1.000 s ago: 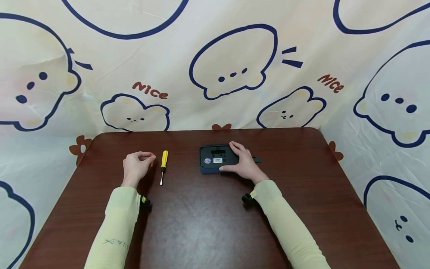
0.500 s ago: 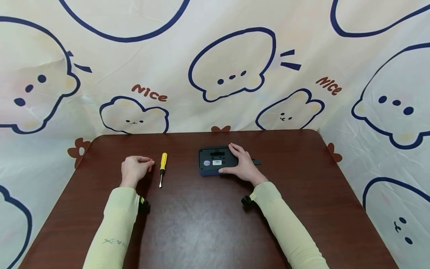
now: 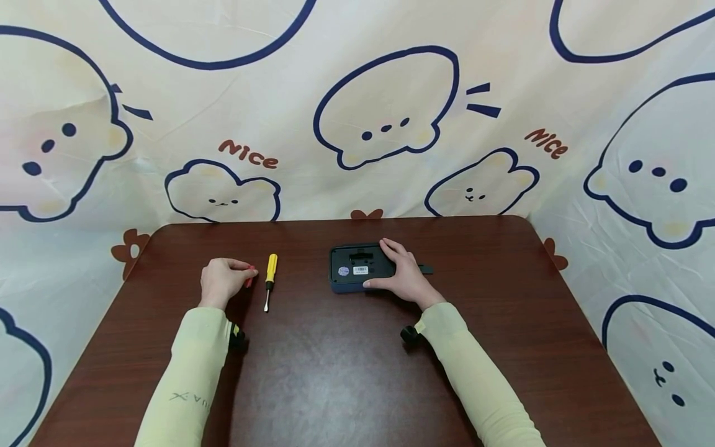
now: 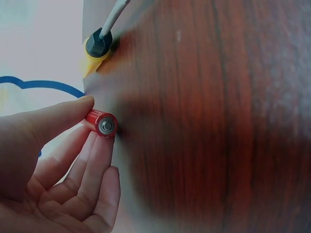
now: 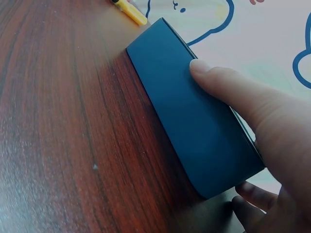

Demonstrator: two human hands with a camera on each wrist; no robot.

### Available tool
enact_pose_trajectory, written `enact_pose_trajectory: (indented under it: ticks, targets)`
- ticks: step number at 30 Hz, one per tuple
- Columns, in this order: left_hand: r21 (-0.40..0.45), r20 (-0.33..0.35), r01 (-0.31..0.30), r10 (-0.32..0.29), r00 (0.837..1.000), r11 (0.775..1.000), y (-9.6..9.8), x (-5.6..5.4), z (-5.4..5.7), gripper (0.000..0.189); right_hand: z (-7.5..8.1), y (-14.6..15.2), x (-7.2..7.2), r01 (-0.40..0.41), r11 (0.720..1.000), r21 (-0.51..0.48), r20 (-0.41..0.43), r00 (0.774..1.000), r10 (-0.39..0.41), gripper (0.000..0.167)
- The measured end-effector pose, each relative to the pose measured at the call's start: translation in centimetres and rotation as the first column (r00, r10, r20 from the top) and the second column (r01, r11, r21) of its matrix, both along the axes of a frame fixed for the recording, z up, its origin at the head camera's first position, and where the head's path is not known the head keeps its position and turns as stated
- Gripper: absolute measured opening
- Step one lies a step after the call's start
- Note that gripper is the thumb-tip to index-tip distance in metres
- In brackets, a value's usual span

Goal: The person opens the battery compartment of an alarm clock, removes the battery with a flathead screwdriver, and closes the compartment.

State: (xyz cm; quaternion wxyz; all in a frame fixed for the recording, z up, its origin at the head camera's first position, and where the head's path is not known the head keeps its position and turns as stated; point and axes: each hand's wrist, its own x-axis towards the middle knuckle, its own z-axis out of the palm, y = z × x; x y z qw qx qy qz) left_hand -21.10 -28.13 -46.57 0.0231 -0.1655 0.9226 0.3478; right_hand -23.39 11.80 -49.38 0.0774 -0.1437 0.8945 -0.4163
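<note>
My left hand (image 3: 220, 282) pinches a red battery (image 4: 101, 122) between thumb and fingers, left of the screwdriver. In the left wrist view, the battery's metal end faces the camera. My right hand (image 3: 409, 274) grips the right part of a dark blue box-shaped device (image 3: 342, 287), thumb along its near side and fingers at the far edge. The device's black back faces up, with a white barcode label (image 3: 360, 270), a round sticker (image 3: 343, 271) and a recess (image 3: 361, 255) in it. Its blue side (image 5: 180, 111) fills the middle of the right wrist view.
A yellow-handled screwdriver (image 3: 270, 270) lies between the left hand and the device, tip toward me. A small flat dark piece (image 3: 427, 269) shows just right of the right hand. Patterned cloth (image 3: 385, 124) hangs behind the brown table (image 3: 313, 372).
My left hand has shifted slightly toward me with the battery, which is tilted a little more. The right hand stays on the device. The head view has shifted slightly.
</note>
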Motion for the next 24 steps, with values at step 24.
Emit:
enact_pose_trajectory:
  ticks: [24]
  targets:
    - [0.021,0.026,-0.036,0.036,0.999,0.999,0.33,-0.64,-0.45,0.038,-0.11,-0.07,-0.08,0.003,1.000,0.006,-0.013,1.000,-0.003,0.111]
